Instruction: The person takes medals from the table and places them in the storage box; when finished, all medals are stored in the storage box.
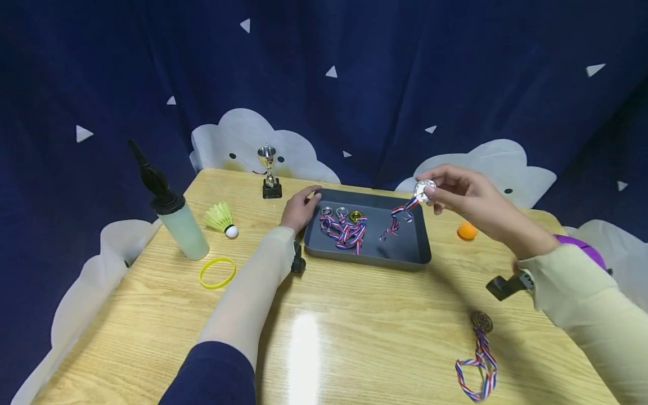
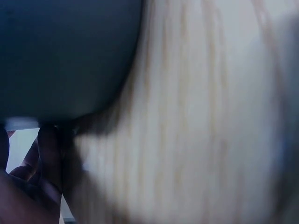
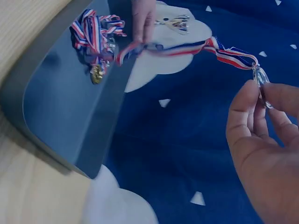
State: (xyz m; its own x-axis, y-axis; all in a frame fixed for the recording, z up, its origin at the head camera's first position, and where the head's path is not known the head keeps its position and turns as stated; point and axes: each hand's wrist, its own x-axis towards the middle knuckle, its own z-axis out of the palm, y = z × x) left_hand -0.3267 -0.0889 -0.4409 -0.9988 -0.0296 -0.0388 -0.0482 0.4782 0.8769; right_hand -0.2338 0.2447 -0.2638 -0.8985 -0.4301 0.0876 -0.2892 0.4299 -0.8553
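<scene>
In the head view my right hand point(image 1: 463, 194) pinches a silver medal point(image 1: 424, 190) between thumb and fingers, above the right back part of a dark grey baking tray point(image 1: 390, 261). Its red, white and blue ribbon point(image 3: 233, 58) hangs down over the tray. My left hand point(image 1: 300, 210) holds the tray's left rim near the back corner; part of its grip is hidden. Inside the tray, on the left, lie two silver medals point(image 1: 341, 212) and a gold medal point(image 1: 356, 216) with bunched ribbons point(image 1: 349, 235).
A bronze medal point(image 1: 482, 322) with ribbon lies at the front right. An orange ball point(image 1: 467, 230) and a purple object point(image 1: 582, 250) are at the right. Leftward stand a trophy point(image 1: 270, 171) and a bottle point(image 1: 184, 230), with a shuttlecock point(image 1: 223, 220) and yellow wristband point(image 1: 217, 273) nearby.
</scene>
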